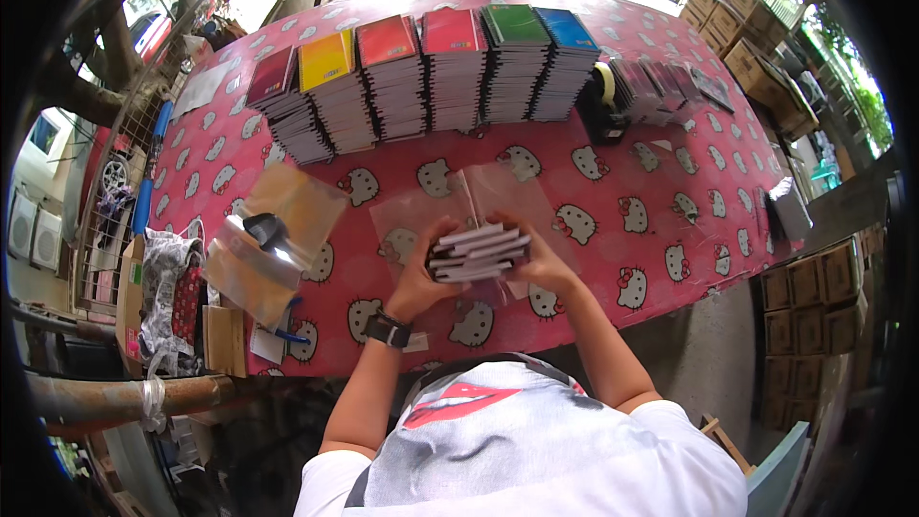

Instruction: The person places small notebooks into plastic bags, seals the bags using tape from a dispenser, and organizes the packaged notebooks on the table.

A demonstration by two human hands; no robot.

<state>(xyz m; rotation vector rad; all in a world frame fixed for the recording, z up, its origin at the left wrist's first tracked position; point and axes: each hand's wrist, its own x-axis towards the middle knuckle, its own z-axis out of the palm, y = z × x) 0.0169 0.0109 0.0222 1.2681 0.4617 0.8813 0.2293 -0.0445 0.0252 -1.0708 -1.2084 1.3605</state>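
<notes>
Between my two hands is a small stack of notebooks (481,251), held on edge with the white page edges facing up. My left hand (428,273), with a dark watch on its wrist, is closed round the left end. My right hand (542,260) grips the right end. Under and behind the stack, clear plastic sleeves (507,193) lie on the pink patterned tablecloth (613,254). Beyond them stands a row of tall notebook stacks, with maroon (273,75), yellow (326,59), red (386,39), pink-red (454,31), green (515,25) and blue (567,29) covers on top.
A tape dispenser (605,113) stands right of the stacks, beside plastic-wrapped notebooks (656,91). At left lie plastic packets (273,230) with a dark object on them, blue-handled scissors (290,333) and a crumpled cloth (172,287). Brown cartons (809,302) are piled right of the table.
</notes>
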